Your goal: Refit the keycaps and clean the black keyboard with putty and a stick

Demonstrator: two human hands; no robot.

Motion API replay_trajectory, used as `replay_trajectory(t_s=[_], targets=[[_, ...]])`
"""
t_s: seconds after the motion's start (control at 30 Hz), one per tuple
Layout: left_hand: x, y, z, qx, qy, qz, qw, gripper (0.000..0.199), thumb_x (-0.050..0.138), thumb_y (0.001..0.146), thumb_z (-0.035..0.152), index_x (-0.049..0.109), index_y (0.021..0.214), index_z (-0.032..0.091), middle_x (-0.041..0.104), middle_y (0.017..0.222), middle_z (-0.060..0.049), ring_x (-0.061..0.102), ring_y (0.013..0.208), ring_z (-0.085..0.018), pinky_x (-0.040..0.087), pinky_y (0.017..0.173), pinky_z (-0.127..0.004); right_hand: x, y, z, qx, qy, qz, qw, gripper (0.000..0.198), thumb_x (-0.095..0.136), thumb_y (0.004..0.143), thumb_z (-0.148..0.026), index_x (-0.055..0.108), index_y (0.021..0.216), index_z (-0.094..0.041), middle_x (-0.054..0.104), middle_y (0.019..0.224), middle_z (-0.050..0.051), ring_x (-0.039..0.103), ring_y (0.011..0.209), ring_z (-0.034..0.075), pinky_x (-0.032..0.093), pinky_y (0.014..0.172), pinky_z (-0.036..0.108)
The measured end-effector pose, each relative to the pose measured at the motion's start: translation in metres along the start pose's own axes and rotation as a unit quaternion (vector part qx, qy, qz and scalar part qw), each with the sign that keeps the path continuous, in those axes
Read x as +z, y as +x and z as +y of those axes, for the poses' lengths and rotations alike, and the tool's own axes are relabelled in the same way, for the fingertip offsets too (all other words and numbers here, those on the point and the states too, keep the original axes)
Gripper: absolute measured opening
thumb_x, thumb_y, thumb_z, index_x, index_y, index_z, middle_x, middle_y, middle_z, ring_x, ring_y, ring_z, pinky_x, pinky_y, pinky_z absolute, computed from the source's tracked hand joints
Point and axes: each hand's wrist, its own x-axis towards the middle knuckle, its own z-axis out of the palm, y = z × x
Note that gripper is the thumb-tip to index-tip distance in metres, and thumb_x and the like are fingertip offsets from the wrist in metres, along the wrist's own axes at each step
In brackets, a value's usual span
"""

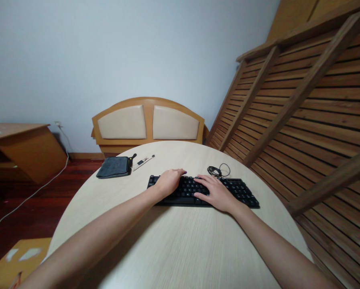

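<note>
A black keyboard (186, 200) lies across the round pale wooden table (180, 245). Over its left part, my left hand (169, 181) is closed, with a small purple tip showing beyond the fingers; the rest of what it holds is hidden. My right hand (214, 190) rests on the middle of the keyboard with fingers spread, holding nothing. Behind the keyboard sits a coiled black cable (215, 171). Farther left lies a folded dark grey cloth (113, 167), and beside it a slim whitish tool (142, 162) with a dark round end.
A wooden headboard with two cream panels (121, 122) stands behind the table against the wall. Wooden slatted panels (318, 120) lean along the right side. At left are a wooden desk (32, 148), a white cord (44, 185) and a cardboard box (26, 261).
</note>
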Motion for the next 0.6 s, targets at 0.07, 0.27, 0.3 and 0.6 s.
replay_trajectory(t_s=[0.07, 0.27, 0.3, 0.6], targets=[[0.01, -0.005, 0.0, 0.024, 0.002, -0.019, 1.0, 0.05, 0.047, 0.084, -0.004, 0.064, 0.127, 0.015, 0.067, 0.13, -0.013, 0.063, 0.122, -0.024, 0.048, 0.105, -0.035, -0.001, 0.0, -0.001, 0.002, -0.002, -0.004, 1.0, 0.059, 0.053, 0.092, -0.065, 0.059, 0.138, -0.028, 0.055, 0.145, 0.009, 0.049, 0.134, 0.03, 0.031, 0.116, 0.056], [0.014, -0.026, -0.009, 0.092, 0.005, -0.028, 0.995, 0.051, 0.043, 0.087, -0.002, 0.06, 0.132, 0.017, 0.065, 0.134, -0.011, 0.061, 0.125, -0.023, 0.047, 0.109, -0.04, -0.002, 0.001, -0.002, 0.001, -0.003, -0.006, 1.0, 0.058, 0.053, 0.091, -0.065, 0.059, 0.138, -0.03, 0.056, 0.144, 0.008, 0.049, 0.134, 0.031, 0.032, 0.116, 0.056], [0.014, -0.03, -0.009, 0.1, 0.006, -0.029, 0.995, 0.051, 0.043, 0.087, -0.002, 0.059, 0.132, 0.017, 0.065, 0.134, -0.011, 0.061, 0.125, -0.023, 0.048, 0.108, -0.04, -0.001, 0.001, -0.001, 0.003, -0.002, -0.006, 1.0, 0.059, 0.053, 0.091, -0.065, 0.059, 0.138, -0.03, 0.056, 0.145, 0.008, 0.049, 0.134, 0.031, 0.032, 0.116, 0.056], [0.013, -0.067, 0.007, 0.115, -0.004, -0.048, 0.992, 0.063, 0.044, 0.078, -0.009, 0.055, 0.137, 0.012, 0.057, 0.142, -0.016, 0.054, 0.132, -0.024, 0.046, 0.112, -0.04, 0.001, 0.002, 0.0, 0.006, -0.005, -0.007, 1.0, 0.06, 0.053, 0.091, -0.066, 0.059, 0.138, -0.03, 0.056, 0.145, 0.009, 0.049, 0.134, 0.031, 0.032, 0.115, 0.056]])
